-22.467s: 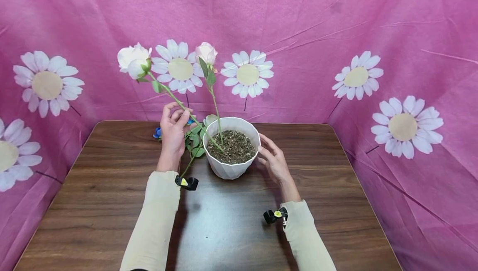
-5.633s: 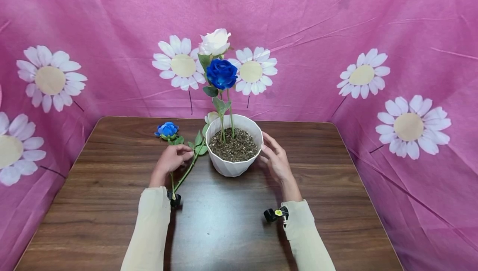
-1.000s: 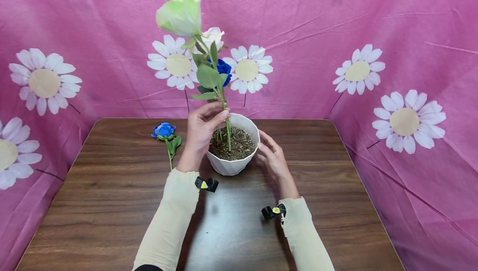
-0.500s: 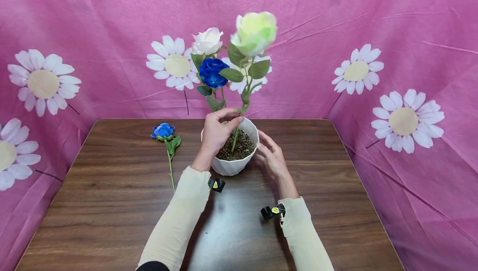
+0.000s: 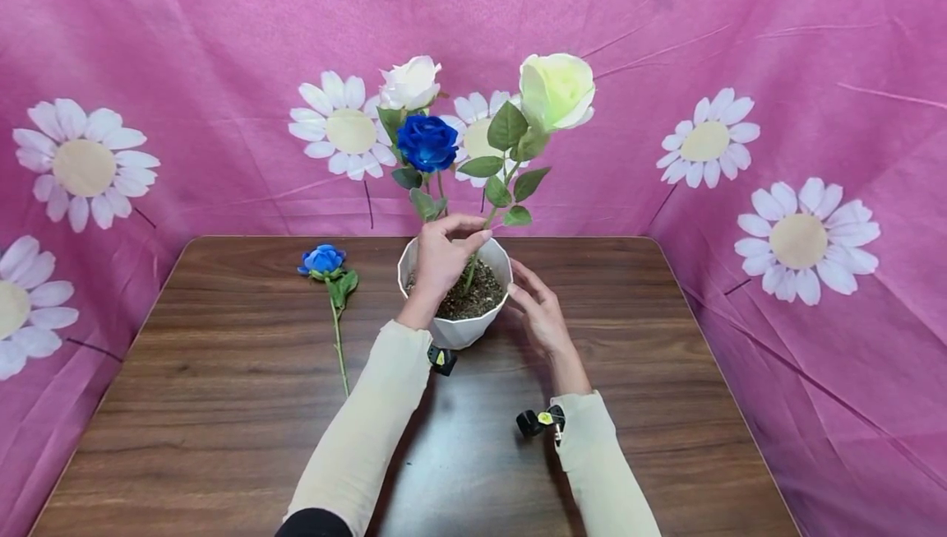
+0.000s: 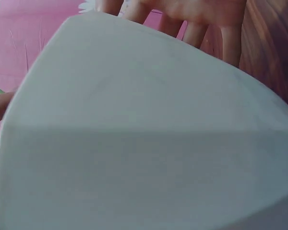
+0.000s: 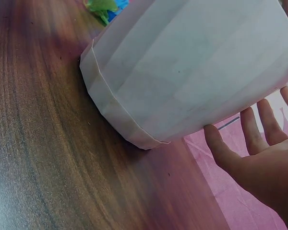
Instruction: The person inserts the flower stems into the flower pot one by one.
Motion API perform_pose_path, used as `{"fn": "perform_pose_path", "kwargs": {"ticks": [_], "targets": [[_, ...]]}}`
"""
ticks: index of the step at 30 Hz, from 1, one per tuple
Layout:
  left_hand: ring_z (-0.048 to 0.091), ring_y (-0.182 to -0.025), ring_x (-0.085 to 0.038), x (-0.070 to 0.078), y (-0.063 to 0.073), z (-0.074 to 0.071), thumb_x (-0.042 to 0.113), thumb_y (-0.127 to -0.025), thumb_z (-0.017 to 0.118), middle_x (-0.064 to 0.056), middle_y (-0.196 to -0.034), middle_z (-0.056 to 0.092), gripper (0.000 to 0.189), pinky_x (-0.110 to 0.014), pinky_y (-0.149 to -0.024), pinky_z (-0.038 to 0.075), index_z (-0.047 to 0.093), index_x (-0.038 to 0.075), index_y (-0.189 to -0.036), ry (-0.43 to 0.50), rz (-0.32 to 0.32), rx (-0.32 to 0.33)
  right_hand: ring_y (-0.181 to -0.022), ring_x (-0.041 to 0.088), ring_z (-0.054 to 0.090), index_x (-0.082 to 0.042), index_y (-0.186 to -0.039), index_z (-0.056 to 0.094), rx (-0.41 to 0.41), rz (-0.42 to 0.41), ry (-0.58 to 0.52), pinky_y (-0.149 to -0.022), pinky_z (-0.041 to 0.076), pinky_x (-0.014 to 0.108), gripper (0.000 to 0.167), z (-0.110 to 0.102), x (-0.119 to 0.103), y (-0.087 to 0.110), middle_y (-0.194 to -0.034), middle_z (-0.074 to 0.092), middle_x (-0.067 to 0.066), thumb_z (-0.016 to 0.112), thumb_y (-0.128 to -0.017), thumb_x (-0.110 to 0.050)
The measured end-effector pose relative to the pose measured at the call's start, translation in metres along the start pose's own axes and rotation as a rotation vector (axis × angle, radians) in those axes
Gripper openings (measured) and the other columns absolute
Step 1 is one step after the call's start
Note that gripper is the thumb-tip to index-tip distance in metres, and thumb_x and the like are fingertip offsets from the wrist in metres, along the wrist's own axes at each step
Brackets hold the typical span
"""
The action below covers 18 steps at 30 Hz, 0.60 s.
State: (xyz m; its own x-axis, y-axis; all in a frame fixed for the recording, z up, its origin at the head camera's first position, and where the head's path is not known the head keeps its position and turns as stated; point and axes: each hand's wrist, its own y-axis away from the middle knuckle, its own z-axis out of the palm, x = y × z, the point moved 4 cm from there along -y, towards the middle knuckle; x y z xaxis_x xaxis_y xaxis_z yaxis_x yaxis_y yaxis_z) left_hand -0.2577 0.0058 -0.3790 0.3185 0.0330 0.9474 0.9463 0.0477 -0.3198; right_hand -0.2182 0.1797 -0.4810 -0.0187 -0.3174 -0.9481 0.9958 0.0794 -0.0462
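Observation:
In the head view, my left hand (image 5: 442, 261) pinches the stem of a pale green rose (image 5: 556, 91) above the soil (image 5: 481, 294) of a white faceted pot (image 5: 468, 331). That rose leans right, its stem's lower end at the soil. A white rose (image 5: 410, 82) and a dark blue rose (image 5: 427, 142) stand in the pot behind my left hand, which hides their stem bases. My right hand (image 5: 546, 315) rests fingertips against the pot's right side; the right wrist view shows these fingers (image 7: 223, 151) fairly straight along the wall. The pot's wall (image 6: 144, 96) fills the left wrist view.
A lighter blue rose (image 5: 323, 260) lies on the wooden table (image 5: 222, 405) left of the pot, its stem toward the left sleeve (image 5: 370, 422). A pink curtain with printed daisies (image 5: 607, 11) encloses the table's back and sides.
The pale green rose, earlier lying beside the pot, came up in my left hand and swung from left to right over the pot. The dark blue rose was added earlier. My right hand stays at the pot.

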Motion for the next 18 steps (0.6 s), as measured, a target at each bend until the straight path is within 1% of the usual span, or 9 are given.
{"fn": "perform_pose_path", "kwargs": {"ticks": [3, 9, 15, 18], "targets": [[0.068, -0.081, -0.016, -0.0014, -0.0003, 0.0030, -0.002, -0.084, 0.080, -0.016, -0.096, 0.076, 0.015, -0.019, -0.068, 0.052, 0.077, -0.004, -0.098, -0.008, -0.013, 0.010, -0.115, 0.019, 0.059, 0.007, -0.151, 0.038, -0.001, 0.003, 0.008, -0.100, 0.051, 0.048, 0.052, 0.0003, -0.0004, 0.0006, -0.147, 0.044, 0.025, 0.051, -0.100, 0.002], [0.070, -0.083, -0.020, -0.0027, -0.0008, 0.0061, -0.002, -0.083, 0.081, -0.016, -0.096, 0.076, 0.014, -0.021, -0.071, 0.054, 0.077, -0.004, -0.097, -0.040, -0.012, 0.041, -0.111, 0.020, 0.061, 0.005, -0.152, 0.037, -0.006, 0.025, 0.008, -0.103, 0.047, 0.057, 0.053, 0.0001, -0.0002, 0.0012, -0.147, 0.043, 0.026, 0.051, -0.101, 0.001], [0.072, -0.087, -0.022, -0.0052, -0.0022, 0.0064, -0.003, -0.084, 0.079, -0.016, -0.098, 0.075, 0.014, -0.025, -0.077, 0.057, 0.075, -0.004, -0.098, -0.020, -0.039, 0.060, -0.112, 0.021, 0.061, 0.006, -0.152, 0.037, -0.005, 0.027, 0.005, -0.104, 0.046, 0.058, 0.052, 0.0003, -0.0006, 0.0011, -0.147, 0.043, 0.026, 0.050, -0.101, 0.001], [0.072, -0.088, -0.024, -0.0061, -0.0026, 0.0061, -0.004, -0.084, 0.079, -0.017, -0.097, 0.075, 0.014, -0.026, -0.078, 0.058, 0.074, -0.005, -0.097, -0.014, -0.035, 0.057, -0.114, 0.022, 0.060, 0.006, -0.152, 0.037, -0.004, 0.029, 0.005, -0.104, 0.045, 0.059, 0.052, 0.0009, -0.0011, 0.0009, -0.145, 0.045, 0.024, 0.050, -0.101, 0.002]]}}
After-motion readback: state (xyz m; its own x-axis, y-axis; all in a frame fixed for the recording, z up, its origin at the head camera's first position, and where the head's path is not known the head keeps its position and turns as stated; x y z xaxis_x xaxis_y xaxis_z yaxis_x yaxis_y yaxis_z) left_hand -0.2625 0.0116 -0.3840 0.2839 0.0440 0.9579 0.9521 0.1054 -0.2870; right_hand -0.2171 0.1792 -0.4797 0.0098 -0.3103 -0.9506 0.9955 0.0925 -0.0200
